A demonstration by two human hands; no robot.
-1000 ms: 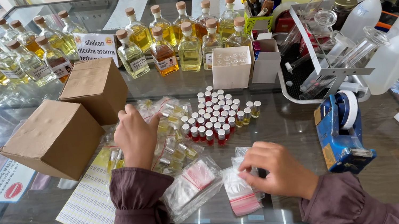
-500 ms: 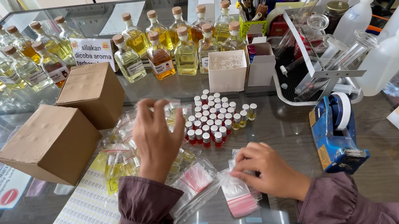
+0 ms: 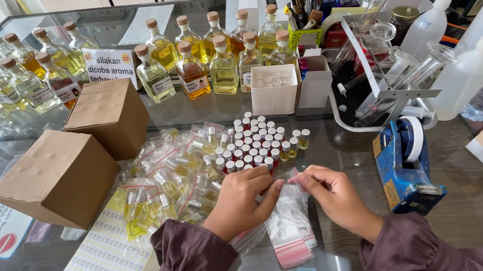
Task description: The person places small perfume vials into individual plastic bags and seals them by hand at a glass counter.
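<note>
A clear, crinkled plastic pouch [image 3: 287, 194] with a pink zip strip is pinched at its mouth between the left hand [image 3: 240, 199] and the right hand [image 3: 335, 197], fingertips closed on the film, above a stack of pouches [image 3: 291, 238] on the glossy glass counter [image 3: 463, 209]. Small capped vials [image 3: 256, 143] are clustered just beyond. Cardboard boxes [image 3: 59, 179] stand left, a blue tape dispenser [image 3: 404, 164] right, with bare counter toward the near edge.

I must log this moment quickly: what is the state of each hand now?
Left hand: closed, pinching the small clear plastic zip bag.
Right hand: closed, pinching the same bag's other edge.
</note>
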